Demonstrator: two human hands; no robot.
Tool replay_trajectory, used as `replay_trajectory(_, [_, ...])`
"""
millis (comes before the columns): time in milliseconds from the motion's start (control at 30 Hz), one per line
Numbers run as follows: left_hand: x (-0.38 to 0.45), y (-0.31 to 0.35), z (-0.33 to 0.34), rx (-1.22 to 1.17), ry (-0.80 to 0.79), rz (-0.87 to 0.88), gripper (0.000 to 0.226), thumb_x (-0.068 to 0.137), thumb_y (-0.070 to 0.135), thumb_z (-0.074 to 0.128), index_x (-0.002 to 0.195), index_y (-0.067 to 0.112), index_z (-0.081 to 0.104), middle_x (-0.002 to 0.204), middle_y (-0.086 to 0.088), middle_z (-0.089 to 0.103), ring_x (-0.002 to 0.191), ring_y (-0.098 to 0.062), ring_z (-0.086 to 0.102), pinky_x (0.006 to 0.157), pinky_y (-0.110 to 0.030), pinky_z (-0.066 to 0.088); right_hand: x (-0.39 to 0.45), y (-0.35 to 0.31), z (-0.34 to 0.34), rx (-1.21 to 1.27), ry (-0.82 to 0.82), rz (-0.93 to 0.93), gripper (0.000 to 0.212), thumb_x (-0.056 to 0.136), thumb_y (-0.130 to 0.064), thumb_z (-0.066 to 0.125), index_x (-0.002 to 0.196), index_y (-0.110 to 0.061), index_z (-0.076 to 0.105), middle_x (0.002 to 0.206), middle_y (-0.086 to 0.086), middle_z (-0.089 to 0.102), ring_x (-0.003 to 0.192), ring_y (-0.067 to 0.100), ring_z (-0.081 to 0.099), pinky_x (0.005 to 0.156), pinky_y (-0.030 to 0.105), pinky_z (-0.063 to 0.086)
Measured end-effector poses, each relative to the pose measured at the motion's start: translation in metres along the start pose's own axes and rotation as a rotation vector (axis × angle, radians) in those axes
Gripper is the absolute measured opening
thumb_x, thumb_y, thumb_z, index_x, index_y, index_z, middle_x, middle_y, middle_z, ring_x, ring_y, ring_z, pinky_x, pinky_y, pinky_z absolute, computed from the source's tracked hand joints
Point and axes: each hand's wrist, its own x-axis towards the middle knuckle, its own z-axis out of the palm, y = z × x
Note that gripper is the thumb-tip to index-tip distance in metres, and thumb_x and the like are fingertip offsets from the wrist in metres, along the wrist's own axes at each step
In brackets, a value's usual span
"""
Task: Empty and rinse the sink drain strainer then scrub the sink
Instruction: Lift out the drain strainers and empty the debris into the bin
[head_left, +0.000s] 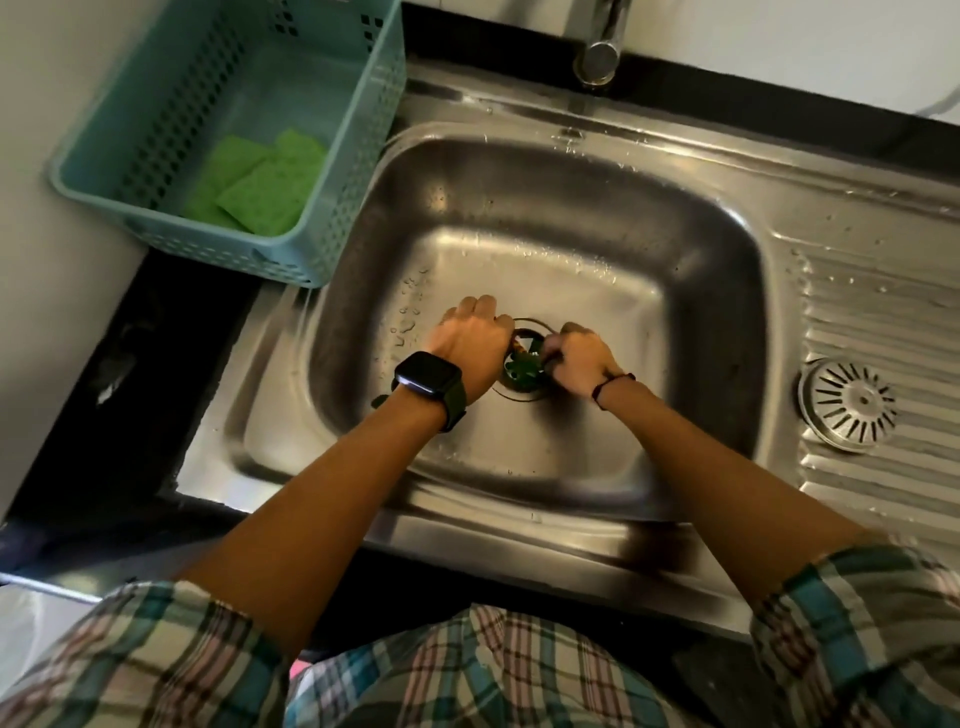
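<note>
A steel sink fills the middle of the view, its bowl wet with drops. At the bottom sits the drain strainer, with green and orange scraps in it. My left hand, a dark watch on its wrist, curls over the strainer's left rim. My right hand pinches the right rim with bent fingers. Both hands hide the sides of the strainer, which rests in the drain hole. No water runs from the tap above the bowl's far edge.
A teal plastic basket at the left holds green sponges. A round slotted metal drain cover lies on the ribbed drainboard to the right. Black counter borders the sink at left and front.
</note>
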Motion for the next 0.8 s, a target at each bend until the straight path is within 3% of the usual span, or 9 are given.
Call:
replay_trajectory(100, [0.009,0.007,0.006,-0.053,-0.043,0.010,0.029,0.094,0.018,0.038,0.115,0.002,0.050,0.113,-0.017,0.048,0.103,-0.032,0.049,0.084,-0.038,0.042,-0.007,-0.010,-0.021,0.506,-0.066,0.088,0.017,0.082,0.000,0.059,0.093,-0.010,0.067,0.095,0.007,0.061,0.088,0.018,0.055,0.074,0.025,0.046])
replay_trajectory(200, [0.017,0.013,0.008,-0.174,-0.086,-0.046,0.045,0.087,0.040,0.052,0.115,0.005,0.049,0.114,-0.015,0.048,0.103,-0.030,0.047,0.087,-0.038,0.040,-0.014,-0.025,-0.039,0.921,-0.139,-0.025,0.027,0.081,0.013,0.054,0.075,-0.011,0.062,0.074,0.005,0.060,0.072,0.015,0.057,0.066,0.024,0.051])
replay_trajectory(367, [0.024,0.005,-0.002,-0.089,-0.006,-0.084,0.023,0.092,0.018,0.041,0.108,0.003,0.048,0.112,-0.019,0.049,0.100,-0.033,0.049,0.082,-0.038,0.042,-0.009,-0.037,-0.036,1.464,-0.214,0.038,0.026,0.088,0.010,0.047,0.074,-0.004,0.064,0.064,0.000,0.070,0.065,0.014,0.068,0.064,0.026,0.058])
replay_trajectory(500, [0.024,0.001,-0.007,0.041,-0.080,-0.086,0.028,0.093,0.009,0.033,0.116,0.000,0.046,0.119,-0.022,0.045,0.105,-0.036,0.049,0.086,-0.041,0.044,0.002,-0.048,-0.012,1.721,-0.114,0.296,0.018,0.088,0.007,0.047,0.084,-0.002,0.062,0.070,0.006,0.071,0.067,0.021,0.069,0.054,0.025,0.056])
replay_trajectory(533, [0.023,0.000,-0.007,0.062,-0.079,-0.089,0.028,0.093,0.008,0.032,0.117,0.000,0.046,0.119,-0.022,0.044,0.104,-0.036,0.050,0.086,-0.041,0.044,0.005,-0.049,-0.003,1.651,-0.065,0.367,0.015,0.089,0.004,0.048,0.092,-0.001,0.063,0.079,0.009,0.071,0.072,0.024,0.068,0.056,0.026,0.057])
replay_trajectory(567, [0.021,-0.002,-0.008,0.076,-0.068,-0.090,0.029,0.093,0.006,0.032,0.116,-0.001,0.047,0.119,-0.022,0.044,0.102,-0.036,0.050,0.085,-0.041,0.045,0.009,-0.047,0.006,1.413,-0.024,0.409,0.018,0.089,0.000,0.050,0.101,-0.002,0.063,0.091,0.012,0.070,0.080,0.026,0.066,0.061,0.026,0.056])
replay_trajectory(667, [0.016,-0.005,-0.008,0.102,-0.036,-0.077,0.028,0.090,0.002,0.031,0.112,-0.002,0.048,0.116,-0.022,0.046,0.099,-0.034,0.051,0.080,-0.039,0.045,0.010,-0.029,0.024,0.233,-0.120,0.197,0.035,0.090,-0.014,0.050,0.125,-0.010,0.054,0.127,0.016,0.056,0.111,0.032,0.055,0.089,0.030,0.045])
replay_trajectory(733, [0.013,-0.006,-0.006,0.093,-0.060,-0.073,0.029,0.090,0.002,0.032,0.113,-0.003,0.048,0.118,-0.024,0.046,0.102,-0.036,0.050,0.082,-0.040,0.045,0.007,-0.023,0.032,-0.072,-0.212,0.073,0.046,0.091,-0.014,0.047,0.136,-0.010,0.041,0.137,0.022,0.044,0.122,0.038,0.046,0.099,0.037,0.041])
replay_trajectory(800, [0.012,-0.006,-0.003,0.076,-0.098,-0.076,0.030,0.089,0.004,0.034,0.114,-0.004,0.048,0.119,-0.024,0.047,0.106,-0.037,0.049,0.084,-0.041,0.045,0.002,-0.021,0.039,-0.177,-0.199,0.003,0.048,0.092,-0.010,0.044,0.139,-0.009,0.038,0.140,0.024,0.041,0.129,0.039,0.038,0.102,0.042,0.042])
